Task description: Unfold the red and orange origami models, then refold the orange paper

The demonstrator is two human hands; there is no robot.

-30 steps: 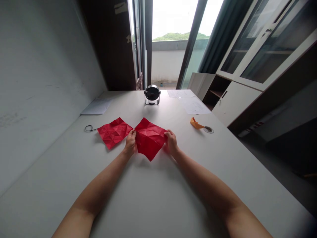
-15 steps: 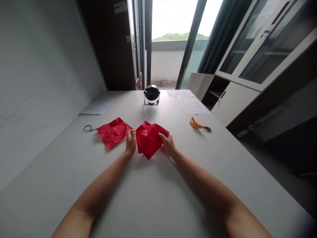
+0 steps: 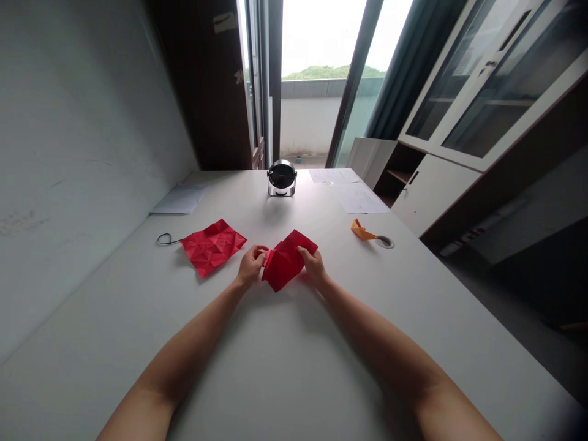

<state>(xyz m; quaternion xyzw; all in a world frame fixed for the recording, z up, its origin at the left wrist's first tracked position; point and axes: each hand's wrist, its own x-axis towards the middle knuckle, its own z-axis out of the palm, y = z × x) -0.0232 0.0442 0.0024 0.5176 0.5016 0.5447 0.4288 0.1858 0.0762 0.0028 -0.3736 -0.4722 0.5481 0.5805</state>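
Observation:
Between my two hands is a red sheet of paper [image 3: 285, 262], creased and partly folded, tilted above the white table [image 3: 275, 367]. My left hand [image 3: 252, 263] pinches its left edge, where a narrow part is bent over. With thumb on top, my right hand [image 3: 313, 264] grips the right side; the fingers beneath are hidden. A second red sheet [image 3: 212, 247], covered in fold creases, lies just left of my left hand, untouched.
A black cable loop [image 3: 164, 239] lies by the second sheet. Farther back stands a round black device on a metal stand [image 3: 282, 177]. Papers [image 3: 361, 197] lie at the back right, more papers [image 3: 179, 199] at the back left. An orange folded paper [image 3: 362, 231] sits beside a round table grommet [image 3: 384, 242].
My left hand has moved slightly right, bending the left part of the held sheet inward. The sheet now looks narrower. My right hand stays nearly in place.

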